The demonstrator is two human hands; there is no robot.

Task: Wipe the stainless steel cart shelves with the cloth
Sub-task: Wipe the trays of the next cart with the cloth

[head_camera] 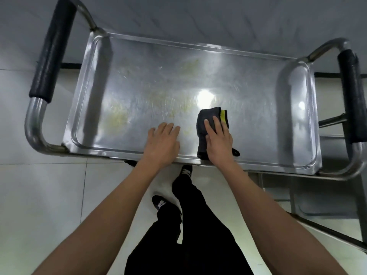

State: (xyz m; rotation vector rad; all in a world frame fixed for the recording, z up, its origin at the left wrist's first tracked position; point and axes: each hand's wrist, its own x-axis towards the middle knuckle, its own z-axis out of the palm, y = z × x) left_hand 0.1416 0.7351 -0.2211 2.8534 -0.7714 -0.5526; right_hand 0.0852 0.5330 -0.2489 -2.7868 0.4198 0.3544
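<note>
Cloth (210, 124) on shelf (258, 108), under right hand (218, 141), left hand (163, 143) beside

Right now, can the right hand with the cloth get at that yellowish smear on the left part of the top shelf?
Probably yes. The right hand presses the cloth flat on the shelf; only the left hand rests between it and the smear.

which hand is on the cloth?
The right hand, fingers flat on the folded dark grey cloth with a yellow stripe; the left hand rests on bare steel shelf.
</note>
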